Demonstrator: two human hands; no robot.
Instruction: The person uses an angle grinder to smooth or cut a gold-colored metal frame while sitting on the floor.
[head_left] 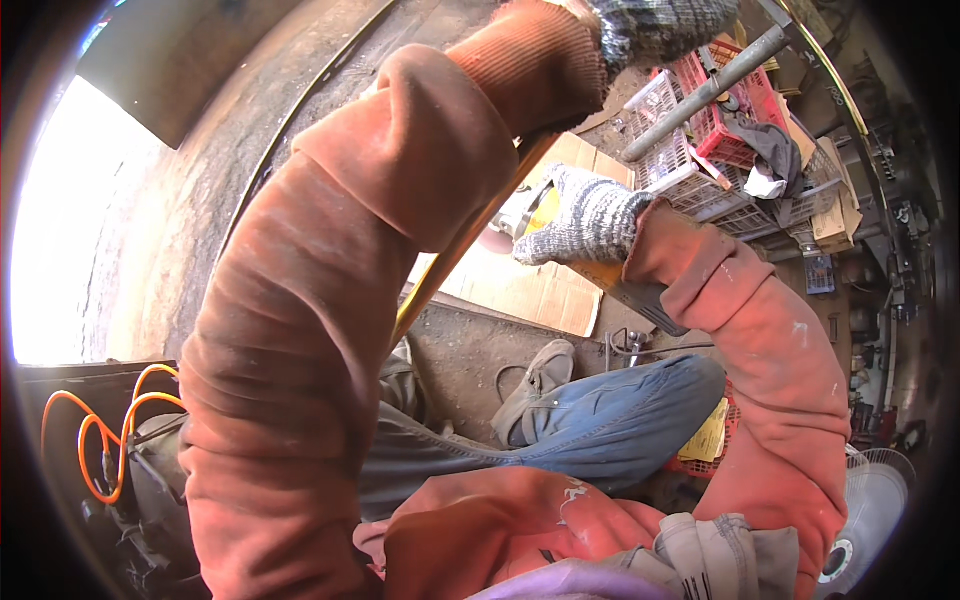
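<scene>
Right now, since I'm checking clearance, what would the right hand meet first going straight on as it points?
Beyond the yellow power tool in its grip, the right hand would probably meet the slanted orange-yellow bar; depth is unclear.

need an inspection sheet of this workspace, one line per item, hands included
surface: flat tan cardboard sheet on rough brown ground
job's things: yellow-bodied power tool with a round disc; long yellow bar, partly hidden by the left sleeve
clutter: stacked red and pale plastic crates; crumpled grey cloth
grips: grey-and-white knit-gloved right grip closed around the tool; similarly gloved left grip cut off by the upper edge, its hold unclear
cables: looped bright-orange cable, lower left
surroundings: round white wire-caged fan, lower right
</scene>
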